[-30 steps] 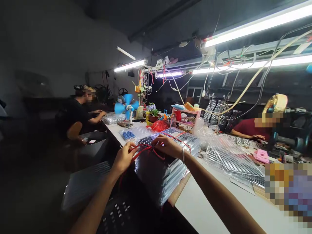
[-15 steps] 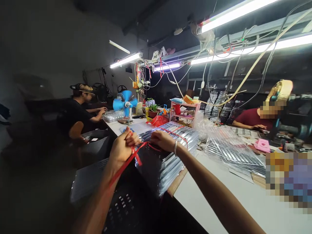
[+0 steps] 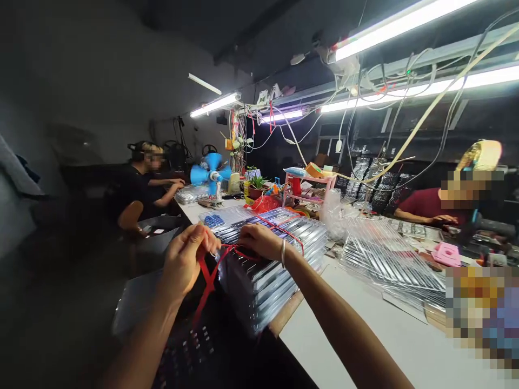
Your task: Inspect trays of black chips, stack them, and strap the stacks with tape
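Note:
Red string [image 3: 210, 274] is gripped in my left hand [image 3: 187, 254], off the left side of a stack of clear plastic trays [image 3: 272, 292]. Its loose ends dangle below that hand. My right hand [image 3: 259, 240], with a bangle at the wrist, rests on the near top edge of the stack, fingers curled down around the string; their tips are partly hidden. Strands of the string run across the top of the stack and lie around it. The stack sits at the white table's [image 3: 340, 319] left edge.
More clear trays [image 3: 389, 259] lie to the right. A blue fan [image 3: 211, 173], a potted plant [image 3: 256, 189] and a pink rack [image 3: 310, 186] stand behind. One person [image 3: 141, 178] sits at the far left, another [image 3: 430, 205] at the right. Cables hang overhead.
My left hand has moved left and slightly down, drawing the string away from the stack. The right hand has shifted a little left in view. The whole view has turned slightly.

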A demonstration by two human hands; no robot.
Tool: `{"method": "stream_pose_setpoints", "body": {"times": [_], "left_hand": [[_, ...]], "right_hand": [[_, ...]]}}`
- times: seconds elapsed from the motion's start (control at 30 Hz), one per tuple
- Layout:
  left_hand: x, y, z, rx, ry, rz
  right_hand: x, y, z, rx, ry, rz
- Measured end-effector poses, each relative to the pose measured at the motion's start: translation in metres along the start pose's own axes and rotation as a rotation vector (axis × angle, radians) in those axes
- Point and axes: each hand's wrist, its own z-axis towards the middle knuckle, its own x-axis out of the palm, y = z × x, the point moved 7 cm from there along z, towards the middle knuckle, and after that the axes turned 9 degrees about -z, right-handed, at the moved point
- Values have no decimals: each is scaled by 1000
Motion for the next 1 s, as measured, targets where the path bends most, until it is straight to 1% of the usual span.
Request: {"method": "stream_pose_setpoints", "body": {"times": [0.03, 0.1, 0.13, 0.17, 0.2, 0.23, 0.27, 0.3, 0.33, 0.37, 0.4, 0.43, 0.5, 0.57, 0.6, 0.67, 0.7, 0.77, 0.83, 0.87, 0.93, 0.97, 1.0], "left_hand": [[-15, 5, 2, 20, -43, 143], [-45, 9, -2, 103, -176, 557], [-55, 7, -8, 170, -243, 792], [-59, 5, -17, 250, -275, 1003], [-56, 3, -27, 340, -254, 1161], [-47, 3, -37, 429, -174, 1258], [-33, 5, -47, 502, -40, 1295], [-18, 7, -56, 550, 114, 1272], [-4, 8, -64, 579, 252, 1197], [9, 7, -67, 581, 344, 1089], [17, 3, -66, 547, 371, 946], [22, 0, -59, 482, 344, 761], [19, -3, -39, 291, 204, 302], [14, 6, -21, 58, 92, -107], [13, 12, -15, -55, 65, -244], [9, 22, -8, -252, 30, -360], [5, 26, -6, -324, 10, -377], [-3, 26, -4, -396, -21, -388], [-15, 16, -3, -402, -50, -371], [-25, 7, -3, -389, -79, -359], [-57, -15, -9, -340, -189, -301], [-77, -26, -14, -325, -249, -256], [-99, -38, -21, -298, -324, -163]], "right_hand": [[0, -2, 1, -1, -7, 7], [-1, -4, 1, -4, -22, 20], [-1, -5, 1, -6, -28, 24], [-2, -5, 1, -7, -33, 28], [-3, -5, 1, -7, -36, 31], [-3, -5, 0, -6, -35, 34], [-3, -4, -1, -4, -32, 36], [-3, -4, -1, 1, -28, 39], [-3, -4, -1, 8, -25, 41], [-3, -4, -2, 16, -22, 43], [-3, -5, -2, 25, -20, 45], [-3, -5, -2, 34, -19, 48], [-3, -5, -3, 47, -12, 58], [-2, -4, -3, 45, 8, 71], [-2, -3, -3, 39, 25, 79], [0, -1, -3, 18, 69, 95], [0, 0, -2, 9, 88, 102], [1, 1, -2, 3, 106, 105], [1, 0, -1, 10, 98, 94], [1, -1, -1, 13, 93, 86], [2, -2, 0, 16, 88, 75], [2, -2, 0, 15, 86, 71], [3, -2, 1, 14, 83, 69]]}}
